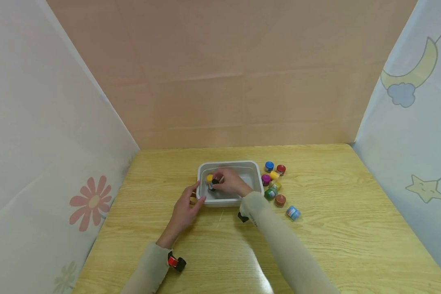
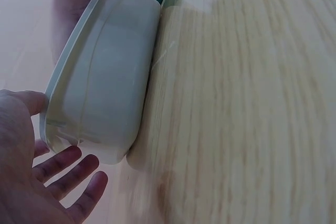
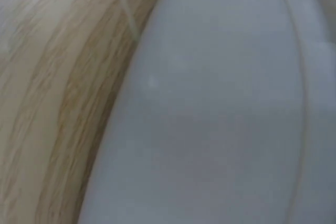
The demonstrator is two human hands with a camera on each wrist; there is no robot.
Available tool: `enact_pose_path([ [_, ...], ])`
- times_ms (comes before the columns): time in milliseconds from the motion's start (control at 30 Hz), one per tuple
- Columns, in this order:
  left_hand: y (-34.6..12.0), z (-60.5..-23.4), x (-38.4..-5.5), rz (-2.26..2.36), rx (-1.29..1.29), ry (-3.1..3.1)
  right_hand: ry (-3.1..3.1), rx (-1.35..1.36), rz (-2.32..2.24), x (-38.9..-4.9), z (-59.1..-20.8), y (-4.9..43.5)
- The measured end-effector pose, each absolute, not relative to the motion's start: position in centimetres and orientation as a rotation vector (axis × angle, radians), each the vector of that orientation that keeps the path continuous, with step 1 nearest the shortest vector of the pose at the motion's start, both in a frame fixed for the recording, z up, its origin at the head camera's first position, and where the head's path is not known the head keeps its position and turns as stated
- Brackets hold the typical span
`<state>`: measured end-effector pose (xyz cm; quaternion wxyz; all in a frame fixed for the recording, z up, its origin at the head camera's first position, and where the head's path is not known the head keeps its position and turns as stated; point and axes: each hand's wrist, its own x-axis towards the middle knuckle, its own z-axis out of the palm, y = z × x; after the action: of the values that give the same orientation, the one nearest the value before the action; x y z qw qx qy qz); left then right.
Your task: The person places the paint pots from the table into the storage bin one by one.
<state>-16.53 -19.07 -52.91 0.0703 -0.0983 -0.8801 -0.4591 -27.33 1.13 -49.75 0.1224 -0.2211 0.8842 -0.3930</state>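
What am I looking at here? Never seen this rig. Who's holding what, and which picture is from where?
No machine: these are a person's bare hands, left and right. The wide picture is taken from the head, looking forward and down; the other two from the left and right wrists. On the wooden table sits a pale tray, with small coloured jars to its right. The right hand holds a black-lidded jar inside the tray, near a yellow-topped one; the left touches the tray's left end.
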Motion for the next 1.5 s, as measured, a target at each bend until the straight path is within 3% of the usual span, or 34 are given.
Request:
enact_pose_path([
  [1000, -19.06, -52.97, -16.49, -1.362, -0.310, -2.638, 2.612, -0.826, -1.022, -27.14, -50.26, 0.69],
  [1500, -18.99, -52.69, -16.35, -1.371, -0.302, -2.639, 2.609, -0.794, -1.070, -27.02, -50.50, 0.51],
])
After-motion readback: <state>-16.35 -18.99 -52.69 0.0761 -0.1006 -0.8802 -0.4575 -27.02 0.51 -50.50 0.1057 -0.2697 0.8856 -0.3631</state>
